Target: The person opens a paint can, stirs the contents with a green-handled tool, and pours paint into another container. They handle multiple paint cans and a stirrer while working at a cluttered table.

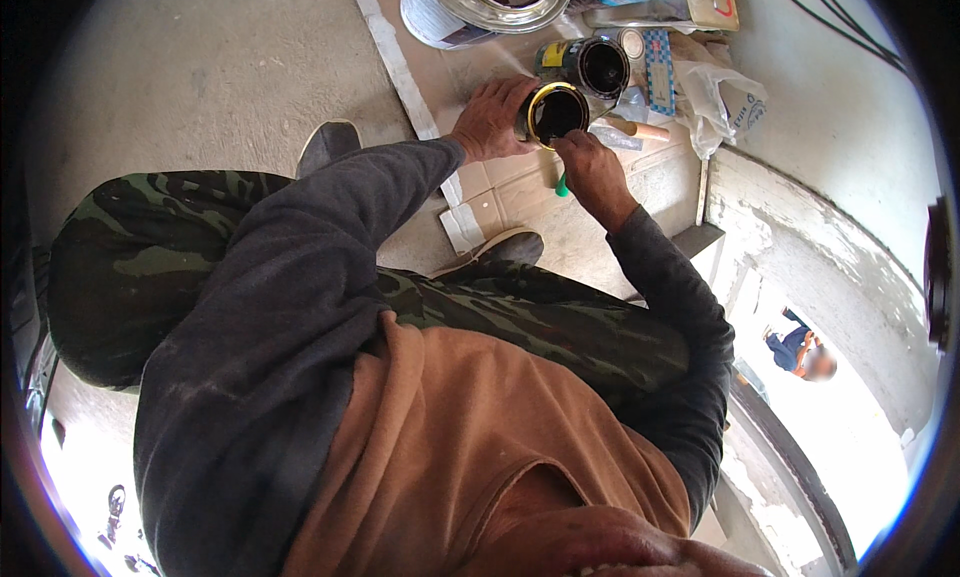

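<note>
My left hand (pixel 492 119) grips the side of a small round tin (pixel 556 113) with a yellow rim and dark liquid inside, tilted toward me. My right hand (pixel 592 170) is at the tin's lower right rim and holds a green-handled tool (pixel 562 186), of which only the green end shows below the fist. The tin is held over flattened cardboard (pixel 505 192) on the concrete floor. A second small open tin (pixel 592 67) with dark contents stands just behind it.
A large open paint can (pixel 480 7) stands at the back. A clear plastic bag (pixel 725 102), a wooden-handled brush (pixel 640 131) and a blue patterned packet (pixel 657 67) lie to the right. A white wall ledge (pixel 800 237) runs along the right; another person (pixel 800 349) is far below.
</note>
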A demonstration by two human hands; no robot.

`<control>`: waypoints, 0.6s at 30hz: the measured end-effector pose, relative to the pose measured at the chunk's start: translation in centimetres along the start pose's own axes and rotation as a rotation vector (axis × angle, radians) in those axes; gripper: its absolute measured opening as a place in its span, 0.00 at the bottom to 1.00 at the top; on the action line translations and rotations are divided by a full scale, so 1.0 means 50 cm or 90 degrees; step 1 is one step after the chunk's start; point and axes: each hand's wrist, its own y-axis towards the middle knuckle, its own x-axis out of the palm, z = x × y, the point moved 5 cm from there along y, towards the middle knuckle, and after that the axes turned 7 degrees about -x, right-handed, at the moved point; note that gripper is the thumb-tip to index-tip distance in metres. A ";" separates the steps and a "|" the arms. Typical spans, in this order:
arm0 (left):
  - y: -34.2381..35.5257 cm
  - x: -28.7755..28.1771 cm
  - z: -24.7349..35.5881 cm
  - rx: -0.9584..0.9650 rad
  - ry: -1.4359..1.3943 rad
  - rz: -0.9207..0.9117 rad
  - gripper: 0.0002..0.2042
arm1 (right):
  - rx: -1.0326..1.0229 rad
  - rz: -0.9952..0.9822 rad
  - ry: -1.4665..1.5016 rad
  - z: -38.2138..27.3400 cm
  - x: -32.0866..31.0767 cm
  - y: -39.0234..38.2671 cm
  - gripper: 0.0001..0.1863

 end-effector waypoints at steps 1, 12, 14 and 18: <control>-0.001 0.000 -0.001 -0.003 0.008 0.000 0.51 | -0.007 0.017 0.025 -0.003 -0.004 -0.004 0.18; 0.000 0.004 -0.003 -0.014 -0.016 -0.004 0.52 | 0.053 0.073 0.100 0.024 0.005 -0.018 0.17; -0.001 0.003 -0.002 -0.010 -0.018 0.005 0.51 | 0.071 0.055 0.105 0.024 0.005 -0.023 0.15; -0.003 0.007 0.003 -0.037 -0.021 -0.029 0.51 | 0.080 0.164 0.180 0.031 -0.017 -0.025 0.13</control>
